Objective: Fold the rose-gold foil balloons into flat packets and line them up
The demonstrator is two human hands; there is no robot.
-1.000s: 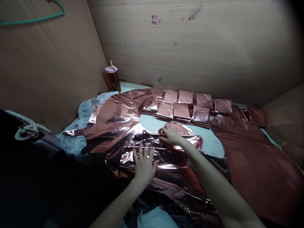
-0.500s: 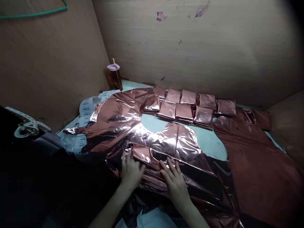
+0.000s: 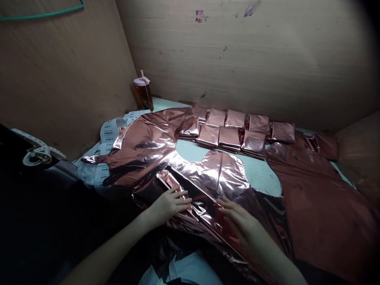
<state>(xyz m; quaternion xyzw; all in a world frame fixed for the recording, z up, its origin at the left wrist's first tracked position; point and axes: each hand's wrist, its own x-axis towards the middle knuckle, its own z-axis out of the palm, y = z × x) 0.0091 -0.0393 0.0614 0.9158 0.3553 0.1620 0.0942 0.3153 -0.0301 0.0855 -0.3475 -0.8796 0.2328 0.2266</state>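
A flat, shiny rose-gold foil balloon [image 3: 142, 148] lies spread over the table, and its near part is folded into a long strip [image 3: 208, 215] running slantwise toward my body. My left hand [image 3: 169, 206] rests on the strip's left end with its fingers stretched out, pressing the folded layers. Over the strip's right side is my right hand [image 3: 239, 217], fingers extended and slightly blurred; whether it touches the foil I cannot tell. Beneath both hands the lower layers are partly hidden.
Folded foil packets [image 3: 230, 136] stand in two rows along the back. More flat foil [image 3: 323, 202] covers the right side. At the left are a barcode label strip [image 3: 107, 136] and a lidded cup [image 3: 143, 95]. Wooden panels [image 3: 237, 55] enclose the table.
The folded strip has turned from nearly level to slanting down to the right. My left hand has moved onto its end, and my right hand has shifted rightward.
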